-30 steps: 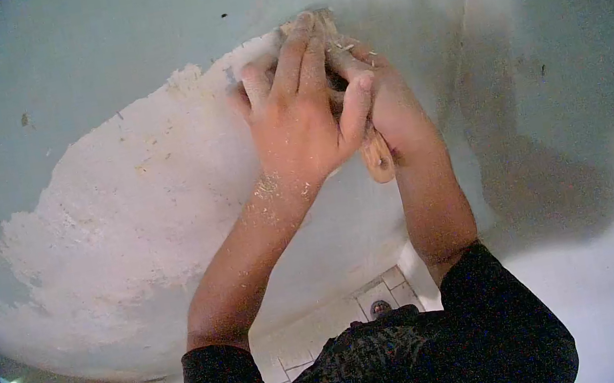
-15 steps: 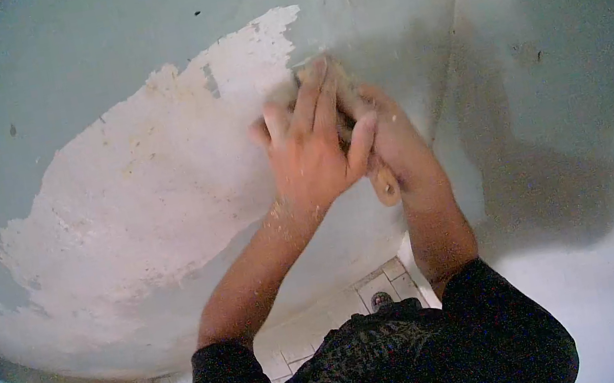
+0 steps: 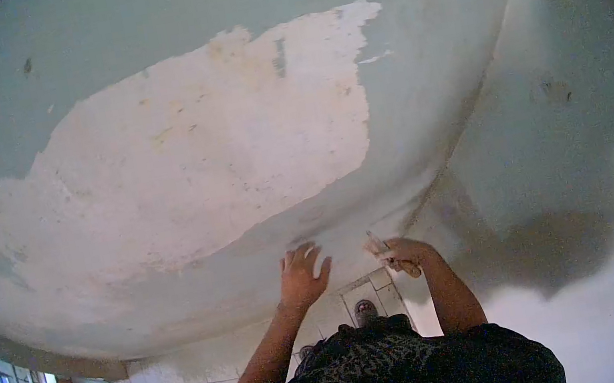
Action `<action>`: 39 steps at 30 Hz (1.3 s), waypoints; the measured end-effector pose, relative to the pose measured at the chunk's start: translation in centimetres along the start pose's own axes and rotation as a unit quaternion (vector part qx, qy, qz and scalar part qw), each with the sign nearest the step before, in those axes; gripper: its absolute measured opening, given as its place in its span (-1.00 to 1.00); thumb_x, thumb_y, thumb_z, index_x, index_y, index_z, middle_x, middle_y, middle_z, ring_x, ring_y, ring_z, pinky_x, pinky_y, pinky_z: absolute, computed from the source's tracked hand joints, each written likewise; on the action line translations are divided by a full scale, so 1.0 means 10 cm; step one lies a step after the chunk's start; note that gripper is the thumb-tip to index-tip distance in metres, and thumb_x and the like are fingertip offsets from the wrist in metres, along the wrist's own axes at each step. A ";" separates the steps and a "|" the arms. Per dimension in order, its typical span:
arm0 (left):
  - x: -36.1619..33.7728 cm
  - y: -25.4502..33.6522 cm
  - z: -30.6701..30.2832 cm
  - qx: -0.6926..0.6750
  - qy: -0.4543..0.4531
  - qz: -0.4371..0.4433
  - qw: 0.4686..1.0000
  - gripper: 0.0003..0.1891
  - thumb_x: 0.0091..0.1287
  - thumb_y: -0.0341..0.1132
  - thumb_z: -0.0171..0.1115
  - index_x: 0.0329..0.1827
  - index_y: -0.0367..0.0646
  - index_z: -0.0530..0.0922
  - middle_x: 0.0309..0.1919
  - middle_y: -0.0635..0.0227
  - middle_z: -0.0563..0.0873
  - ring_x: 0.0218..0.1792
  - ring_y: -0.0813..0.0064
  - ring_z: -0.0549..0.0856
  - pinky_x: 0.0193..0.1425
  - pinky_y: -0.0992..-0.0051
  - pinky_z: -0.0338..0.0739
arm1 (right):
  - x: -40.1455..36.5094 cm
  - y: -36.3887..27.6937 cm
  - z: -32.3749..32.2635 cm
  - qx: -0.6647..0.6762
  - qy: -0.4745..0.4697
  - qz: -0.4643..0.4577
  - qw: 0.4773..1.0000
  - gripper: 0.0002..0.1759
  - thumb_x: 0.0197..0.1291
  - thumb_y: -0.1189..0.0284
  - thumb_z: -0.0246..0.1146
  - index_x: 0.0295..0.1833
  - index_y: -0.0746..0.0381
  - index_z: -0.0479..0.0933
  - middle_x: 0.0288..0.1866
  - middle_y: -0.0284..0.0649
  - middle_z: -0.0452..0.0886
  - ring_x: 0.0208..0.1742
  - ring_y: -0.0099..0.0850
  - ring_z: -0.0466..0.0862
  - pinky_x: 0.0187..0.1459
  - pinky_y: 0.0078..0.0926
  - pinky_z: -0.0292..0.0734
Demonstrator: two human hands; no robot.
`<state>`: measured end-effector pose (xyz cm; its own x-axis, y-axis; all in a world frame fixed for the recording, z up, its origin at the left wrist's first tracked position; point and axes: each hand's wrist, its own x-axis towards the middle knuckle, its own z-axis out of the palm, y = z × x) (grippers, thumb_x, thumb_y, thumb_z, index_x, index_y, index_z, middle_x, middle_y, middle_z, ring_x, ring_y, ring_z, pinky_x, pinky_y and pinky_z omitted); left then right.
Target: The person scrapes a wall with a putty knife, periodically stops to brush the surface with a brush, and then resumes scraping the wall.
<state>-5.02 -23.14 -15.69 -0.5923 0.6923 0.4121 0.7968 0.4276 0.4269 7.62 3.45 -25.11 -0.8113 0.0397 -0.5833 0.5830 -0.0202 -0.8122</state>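
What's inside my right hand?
The right hand is closed on a scraper. Its blade pokes out above and the handle end shows below, but the fingers cover its middle.

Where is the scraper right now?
Head view, low and right of centre: the scraper sits in the right hand, beside the open left hand, below the bare patch.

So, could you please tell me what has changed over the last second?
Both hands came down from the edge of the bare plaster patch. The left hand let go of the scraper and now spreads open; the right hand alone grips it. The patch and green paint look unchanged.
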 end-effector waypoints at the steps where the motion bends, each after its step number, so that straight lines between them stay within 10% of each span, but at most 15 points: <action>1: -0.23 -0.27 0.15 0.000 -0.066 -0.055 0.996 -0.64 0.27 -0.05 0.08 -0.04 -0.10 0.55 0.01 0.20 0.55 0.02 0.06 0.49 0.09 0.09 0.36 | 0.27 0.66 -0.17 0.079 -0.023 0.068 0.994 -0.77 0.18 0.25 0.18 -0.36 0.17 0.39 -0.65 -0.44 0.28 -0.70 -0.59 0.29 -0.66 -0.56 0.29; 4: -1.10 -1.21 0.51 0.058 -0.287 -0.161 0.943 -0.60 0.31 -0.01 -0.05 -0.09 -0.11 0.59 -0.10 0.04 0.61 -0.04 0.02 0.58 0.03 0.02 0.44 | 0.76 2.75 -0.66 -0.026 0.075 0.130 0.988 -0.59 0.00 0.05 0.22 -0.45 0.22 0.55 -0.59 -0.21 0.52 -0.57 -0.36 0.50 -0.57 -0.26 0.41; 6: -2.02 -1.98 0.93 0.110 -0.406 -0.283 0.862 -0.46 0.26 0.09 -0.09 -0.01 -0.21 0.55 0.05 0.00 0.55 0.08 0.01 0.53 0.17 0.00 0.36 | 0.68 4.67 -1.01 0.080 -0.254 -0.234 0.935 -0.70 0.03 0.18 0.23 -0.37 0.22 0.57 -0.60 -0.10 0.53 -0.54 -0.30 0.52 -0.50 -0.22 0.45; 9: -3.25 -2.48 1.11 0.104 -0.399 -0.196 0.890 -0.57 0.30 -0.03 -0.10 -0.27 -0.22 0.60 -0.34 0.00 0.66 -0.24 -0.01 0.64 -0.09 0.06 0.50 | 0.17 4.26 -0.49 -0.009 -0.237 -0.369 0.899 -0.74 0.05 0.22 0.24 -0.34 0.22 0.56 -0.62 -0.06 0.51 -0.60 -0.27 0.50 -0.55 -0.20 0.44; 11: -4.27 -2.61 1.27 0.106 -0.272 -0.104 0.951 -0.82 0.23 -0.30 -0.02 -0.39 -0.20 0.50 -0.44 0.11 0.65 -0.40 0.14 0.65 -0.40 0.14 0.51 | -0.14 3.40 -0.21 -0.147 -0.061 -0.309 0.938 -0.71 0.04 0.21 0.25 -0.36 0.24 0.54 -0.64 -0.08 0.49 -0.67 -0.27 0.46 -0.64 -0.21 0.40; 13: -5.15 -2.64 1.18 0.062 -0.420 -0.161 0.891 -0.66 0.24 -0.04 0.07 -0.34 -0.15 0.59 -0.43 0.09 0.67 -0.31 0.11 0.65 -0.29 0.19 0.51 | -0.16 3.19 0.02 -0.176 0.041 -0.096 0.979 -0.68 0.04 0.17 0.26 -0.39 0.24 0.51 -0.67 -0.14 0.43 -0.79 -0.32 0.35 -0.76 -0.25 0.29; 17: -5.75 -2.61 0.78 0.002 -0.413 -0.179 0.893 -0.72 0.22 -0.11 0.06 -0.34 -0.15 0.57 -0.45 0.11 0.66 -0.36 0.12 0.65 -0.34 0.16 0.50 | 0.22 2.76 0.22 -0.046 0.167 0.206 0.963 -0.85 0.01 0.41 0.20 -0.44 0.27 0.46 -0.63 -0.14 0.47 -0.70 -0.29 0.48 -0.71 -0.22 0.41; 21: -5.73 -2.67 0.83 -0.071 -0.390 -0.212 0.893 -0.80 0.20 -0.21 0.06 -0.35 -0.14 0.55 -0.47 0.13 0.66 -0.41 0.14 0.65 -0.40 0.13 0.50 | 0.89 2.89 0.15 0.133 0.088 -0.027 0.987 -0.82 0.00 0.31 0.22 -0.39 0.21 0.50 -0.69 -0.20 0.43 -0.66 -0.34 0.50 -0.70 -0.31 0.39; 25: -5.21 -3.09 1.23 -0.143 -0.363 -0.270 0.880 -0.88 0.17 -0.31 0.05 -0.35 -0.13 0.52 -0.49 0.16 0.65 -0.47 0.15 0.65 -0.47 0.10 0.49 | -0.11 0.33 1.07 -0.035 0.262 0.091 0.960 -0.51 0.05 0.49 0.20 0.13 0.27 0.28 -0.50 -0.11 0.51 -0.69 -0.31 0.48 -0.72 -0.25 0.42; 28: -4.90 -3.47 1.34 -0.143 -0.389 -0.326 0.850 -0.70 0.30 -0.14 -0.02 -0.20 -0.11 0.62 -0.32 0.24 0.70 -0.14 0.18 0.61 0.03 0.12 0.38 | 0.25 0.93 0.97 -0.011 0.292 -0.014 0.956 -0.54 0.08 0.45 0.17 0.12 0.28 0.29 -0.54 -0.17 0.47 -0.74 -0.40 0.43 -0.78 -0.37 0.34; 31: -4.46 -3.49 1.19 0.075 -0.490 -0.209 0.843 -0.69 0.16 -0.20 0.14 -0.08 -0.13 0.58 -0.08 0.26 0.66 -0.11 0.27 0.63 0.00 0.24 0.48 | 0.03 0.79 1.15 -0.063 0.314 0.010 0.947 -0.61 0.08 0.41 0.17 0.04 0.28 0.33 -0.58 -0.19 0.47 -0.73 -0.43 0.42 -0.77 -0.40 0.34; 34: -4.54 -3.45 0.95 -0.102 -0.384 -0.271 0.877 -0.66 0.12 -0.21 0.18 -0.08 -0.16 0.58 -0.15 0.20 0.68 -0.16 0.31 0.65 -0.07 0.29 0.51 | 0.06 1.72 1.12 -0.120 0.347 0.014 0.930 -0.73 0.09 0.33 0.18 -0.16 0.27 0.42 -0.64 -0.20 0.45 -0.73 -0.39 0.43 -0.74 -0.29 0.34; 37: -5.02 -3.44 1.05 0.040 -0.254 -0.037 0.966 -0.81 0.22 -0.28 0.02 -0.44 -0.13 0.56 -0.61 0.17 0.62 -0.50 0.23 0.65 -0.45 0.24 0.51 | -0.19 2.26 1.49 -0.123 0.292 0.273 0.908 -0.75 0.05 0.33 0.17 -0.21 0.25 0.53 -0.40 -0.06 0.58 -0.41 -0.20 0.58 -0.35 -0.18 0.47; 38: -5.20 -3.37 1.05 -0.003 -0.338 -0.169 0.926 -0.76 0.25 -0.24 -0.02 -0.35 -0.14 0.60 -0.54 0.13 0.66 -0.48 0.17 0.65 -0.39 0.18 0.53 | -0.33 2.51 1.61 -0.121 0.274 0.351 0.887 -0.75 0.04 0.33 0.17 -0.22 0.24 0.56 -0.32 -0.01 0.62 -0.30 -0.14 0.63 -0.21 -0.15 0.51; 39: -5.29 -3.22 0.88 0.129 -0.431 -0.064 0.891 -0.60 0.08 -0.21 0.22 -0.01 -0.16 0.55 -0.26 0.21 0.67 -0.21 0.39 0.64 -0.15 0.37 0.51 | -0.34 3.86 1.32 -0.121 0.281 0.343 0.888 -0.75 0.04 0.33 0.17 -0.22 0.24 0.56 -0.32 -0.01 0.62 -0.30 -0.14 0.63 -0.21 -0.15 0.51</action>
<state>1.69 -68.44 -58.28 -0.4572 0.7693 -0.4463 0.7956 0.5780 0.1812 32.28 -10.67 -54.58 -0.1511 0.5944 -0.7898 0.9791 -0.0202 -0.2025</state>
